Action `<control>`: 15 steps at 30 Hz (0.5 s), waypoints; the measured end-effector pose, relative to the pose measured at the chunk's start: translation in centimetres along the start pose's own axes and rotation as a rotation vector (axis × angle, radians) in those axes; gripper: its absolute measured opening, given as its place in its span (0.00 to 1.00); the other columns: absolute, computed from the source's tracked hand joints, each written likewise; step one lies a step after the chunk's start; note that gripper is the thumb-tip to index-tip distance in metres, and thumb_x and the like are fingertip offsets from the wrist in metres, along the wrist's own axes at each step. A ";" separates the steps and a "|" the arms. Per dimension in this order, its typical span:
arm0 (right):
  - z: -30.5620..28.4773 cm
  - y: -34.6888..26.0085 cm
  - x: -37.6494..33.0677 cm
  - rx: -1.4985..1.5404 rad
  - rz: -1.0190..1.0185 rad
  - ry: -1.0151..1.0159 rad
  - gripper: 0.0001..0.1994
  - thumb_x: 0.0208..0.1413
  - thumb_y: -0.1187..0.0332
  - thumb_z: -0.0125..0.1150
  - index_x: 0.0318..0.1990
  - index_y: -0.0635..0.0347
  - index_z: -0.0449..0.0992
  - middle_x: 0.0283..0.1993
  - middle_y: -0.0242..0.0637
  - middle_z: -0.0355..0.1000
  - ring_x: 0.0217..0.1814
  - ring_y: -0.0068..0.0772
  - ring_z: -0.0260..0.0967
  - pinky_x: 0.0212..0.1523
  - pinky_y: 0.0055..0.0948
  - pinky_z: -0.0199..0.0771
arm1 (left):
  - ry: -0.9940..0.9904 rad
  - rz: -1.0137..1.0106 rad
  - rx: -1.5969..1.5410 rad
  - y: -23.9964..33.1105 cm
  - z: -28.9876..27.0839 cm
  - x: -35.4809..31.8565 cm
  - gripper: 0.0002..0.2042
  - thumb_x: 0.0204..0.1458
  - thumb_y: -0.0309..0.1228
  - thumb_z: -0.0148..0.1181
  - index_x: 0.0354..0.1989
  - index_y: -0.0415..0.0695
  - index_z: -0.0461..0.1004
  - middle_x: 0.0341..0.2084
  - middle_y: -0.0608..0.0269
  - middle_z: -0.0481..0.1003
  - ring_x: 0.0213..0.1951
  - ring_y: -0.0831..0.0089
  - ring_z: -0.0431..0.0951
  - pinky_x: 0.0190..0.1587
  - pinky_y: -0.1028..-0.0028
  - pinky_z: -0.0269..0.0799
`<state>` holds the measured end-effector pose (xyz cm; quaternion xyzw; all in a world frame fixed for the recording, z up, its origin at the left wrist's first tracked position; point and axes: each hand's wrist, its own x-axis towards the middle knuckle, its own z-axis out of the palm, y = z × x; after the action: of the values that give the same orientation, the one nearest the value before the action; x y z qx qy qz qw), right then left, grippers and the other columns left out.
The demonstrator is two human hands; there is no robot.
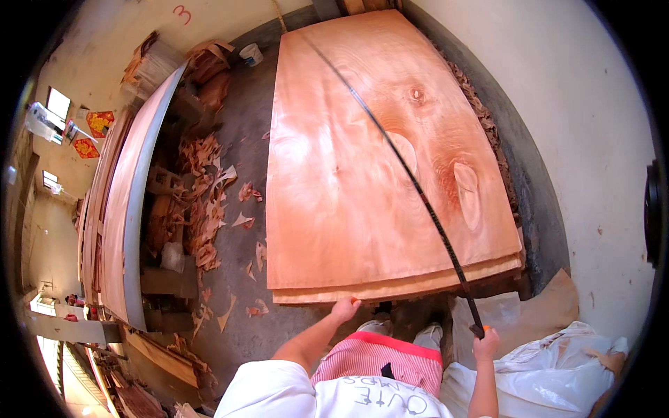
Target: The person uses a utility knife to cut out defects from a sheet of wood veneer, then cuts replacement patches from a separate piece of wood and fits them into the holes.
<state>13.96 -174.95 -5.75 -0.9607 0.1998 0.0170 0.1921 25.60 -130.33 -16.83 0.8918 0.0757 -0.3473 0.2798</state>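
Your left hand [344, 308] is at the near edge of the stacked wood sheets [327, 216], while your right hand [487, 343] grips a long dark rod [417, 182] slanting over them toward the far left corner. Wood scraps [203, 240] litter the floor [240, 150] to your left; crumpled white plastic [543, 373] lies to your right.

Qty: 2 grips, i.e. L grip [345, 308] + R grip [487, 341]. Rod [401, 155], 1 pc. Stacks: 2, main stack [320, 216] + side stack [115, 230]; no. of sheets per stack unclear. Bucket [251, 54], 1. Apron [380, 364], 1. Red wall decos [100, 123], 2. Shoes [431, 336], 2. Floor scraps [205, 202], approx. dozens, too jumbled to count.
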 end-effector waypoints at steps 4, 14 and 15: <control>-0.2 -3.0 -0.1 -0.104 0.207 -0.206 0.10 0.42 0.63 0.57 0.30 0.59 0.71 0.29 0.48 0.70 0.35 0.51 0.68 0.36 0.44 0.66 | 0.098 -0.064 -0.028 -3.5 -4.0 -2.8 0.18 0.49 0.44 0.47 0.37 0.43 0.73 0.34 0.51 0.74 0.40 0.58 0.73 0.43 0.65 0.67; 2.7 8.1 -13.4 -0.171 0.506 -0.271 0.19 0.51 0.50 0.46 0.32 0.58 0.72 0.32 0.49 0.71 0.37 0.52 0.68 0.37 0.46 0.66 | 0.142 -0.143 -0.224 -9.7 -3.4 -12.2 0.18 0.49 0.44 0.50 0.35 0.39 0.72 0.29 0.54 0.75 0.35 0.62 0.75 0.39 0.68 0.68; 2.7 8.6 -15.6 -0.148 0.526 -0.285 0.20 0.51 0.50 0.46 0.32 0.58 0.72 0.32 0.49 0.71 0.37 0.52 0.68 0.37 0.46 0.66 | 0.123 -0.184 -0.242 -10.6 -2.5 -13.8 0.18 0.49 0.45 0.49 0.35 0.40 0.73 0.29 0.56 0.75 0.35 0.63 0.75 0.38 0.68 0.68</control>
<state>-3.65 -175.36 -9.69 -0.8752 0.4111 0.2152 0.1369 13.29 -119.34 -10.89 0.8605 0.2152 -0.3046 0.3470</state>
